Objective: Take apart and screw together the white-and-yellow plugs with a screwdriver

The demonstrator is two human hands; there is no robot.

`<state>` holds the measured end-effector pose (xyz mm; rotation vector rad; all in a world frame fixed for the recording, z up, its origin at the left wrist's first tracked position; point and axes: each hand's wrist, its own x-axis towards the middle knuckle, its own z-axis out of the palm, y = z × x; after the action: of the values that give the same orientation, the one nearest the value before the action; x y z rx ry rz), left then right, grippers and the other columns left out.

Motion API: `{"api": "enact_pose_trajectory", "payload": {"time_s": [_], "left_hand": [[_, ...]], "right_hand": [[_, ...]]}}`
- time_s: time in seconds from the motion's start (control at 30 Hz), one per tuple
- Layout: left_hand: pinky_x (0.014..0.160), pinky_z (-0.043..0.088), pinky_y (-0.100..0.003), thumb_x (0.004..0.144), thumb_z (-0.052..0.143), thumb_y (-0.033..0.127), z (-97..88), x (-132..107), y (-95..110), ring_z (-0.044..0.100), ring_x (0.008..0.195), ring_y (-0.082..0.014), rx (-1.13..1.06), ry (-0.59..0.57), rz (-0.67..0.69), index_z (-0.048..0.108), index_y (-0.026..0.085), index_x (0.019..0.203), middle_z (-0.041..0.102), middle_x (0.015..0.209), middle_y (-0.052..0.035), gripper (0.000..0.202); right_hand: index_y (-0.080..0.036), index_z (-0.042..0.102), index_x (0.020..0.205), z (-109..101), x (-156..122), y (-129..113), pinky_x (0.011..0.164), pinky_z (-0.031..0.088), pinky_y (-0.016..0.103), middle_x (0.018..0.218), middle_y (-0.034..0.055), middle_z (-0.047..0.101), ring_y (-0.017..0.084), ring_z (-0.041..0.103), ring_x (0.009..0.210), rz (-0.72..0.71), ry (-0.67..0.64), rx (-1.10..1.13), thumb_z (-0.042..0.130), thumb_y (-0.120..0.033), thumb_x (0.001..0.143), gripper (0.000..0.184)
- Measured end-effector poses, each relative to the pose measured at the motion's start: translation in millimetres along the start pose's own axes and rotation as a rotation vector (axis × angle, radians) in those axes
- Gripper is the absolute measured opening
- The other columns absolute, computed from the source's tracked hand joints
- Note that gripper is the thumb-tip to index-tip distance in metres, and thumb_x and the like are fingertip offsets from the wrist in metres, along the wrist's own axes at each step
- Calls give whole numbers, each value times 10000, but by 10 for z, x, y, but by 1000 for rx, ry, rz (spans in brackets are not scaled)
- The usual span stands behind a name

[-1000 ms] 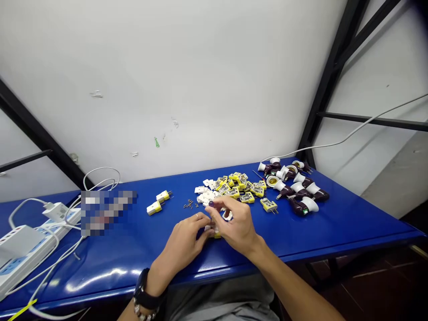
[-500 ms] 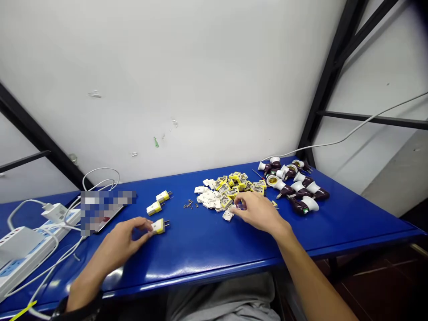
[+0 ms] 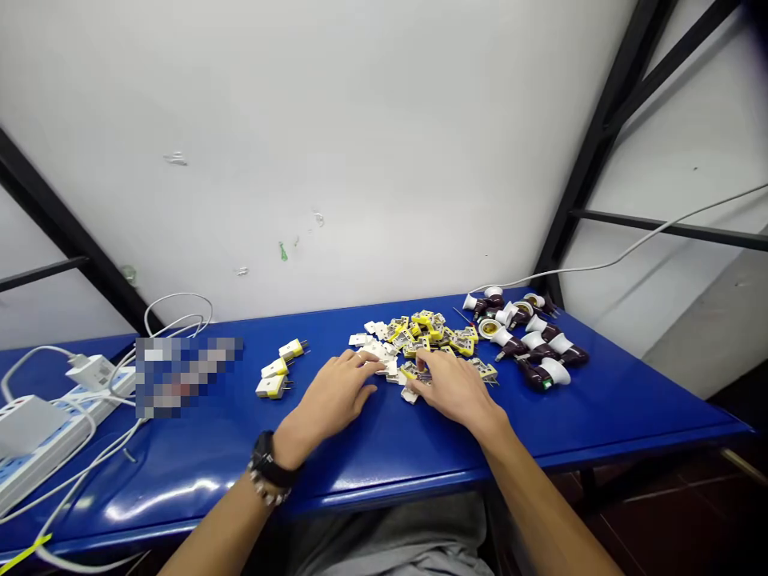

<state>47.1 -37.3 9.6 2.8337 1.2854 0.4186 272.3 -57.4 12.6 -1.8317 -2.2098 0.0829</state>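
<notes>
The left hand lies relaxed, its fingers slightly spread and touching white plug casings at the left edge of a heap of white and yellow plug parts on a blue table. The right hand curves over the heap's front, its fingers among the pieces. Whether either hand grips a piece, I cannot tell. Three two-pin plugs lie left of the left hand, well apart from the heap.

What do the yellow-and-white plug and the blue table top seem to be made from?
The plug body looks like moulded plastic, smooth and evenly coloured. Its prongs look like bright metal, kind unclear. The table top looks like glossy painted metal or laminate, reflecting light.
</notes>
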Motion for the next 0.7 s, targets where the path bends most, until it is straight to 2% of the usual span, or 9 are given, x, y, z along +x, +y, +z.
{"api": "enact_pose_trajectory", "payload": {"time_s": [0.13,0.23,0.37,0.43,0.57,0.7], "left_hand": [[882,490,-368,951,583,209,112,207,26,600,1068,-250,13,-40,-15,673,242,1103,684,1166,-51,179],[826,478,-350,966,556,214,167,238,5,591,1011,-243,26,-31,-12,666,228,980,687,1033,-47,112],[834,472,-358,981,518,228,187,215,-1,568,1030,-243,-15,31,15,625,210,991,639,1099,-70,108],[855,473,-361,992,474,214,159,194,-2,570,1021,-233,-99,88,3,594,200,1001,616,1117,-84,121],[887,472,-363,1020,360,214,65,110,-24,588,998,-213,-307,188,-36,522,203,1039,616,1112,-85,164],[746,466,-334,1033,322,283,24,-60,-37,593,798,-200,-351,72,-123,508,213,1004,640,933,-44,200]], "right_hand": [[-215,651,968,-5,18,-7,675,382,300,958,47,747,251,692,912,37,16,-7,650,-341,877,155],[-214,652,961,-3,28,-26,675,390,304,953,54,750,253,697,900,65,9,-17,637,-368,882,173],[-173,638,1093,11,29,-29,703,418,327,997,118,745,294,697,947,79,-17,-54,610,-418,902,312],[-149,653,1065,3,25,-20,721,429,338,1024,141,737,309,694,972,70,-28,-63,584,-374,914,280],[-163,681,945,-59,5,-16,737,430,325,1015,122,734,276,692,970,95,18,-34,528,-249,930,176],[-181,686,984,-93,-18,-25,754,438,322,1024,101,724,271,683,982,44,-17,-4,601,-291,907,159]]}}
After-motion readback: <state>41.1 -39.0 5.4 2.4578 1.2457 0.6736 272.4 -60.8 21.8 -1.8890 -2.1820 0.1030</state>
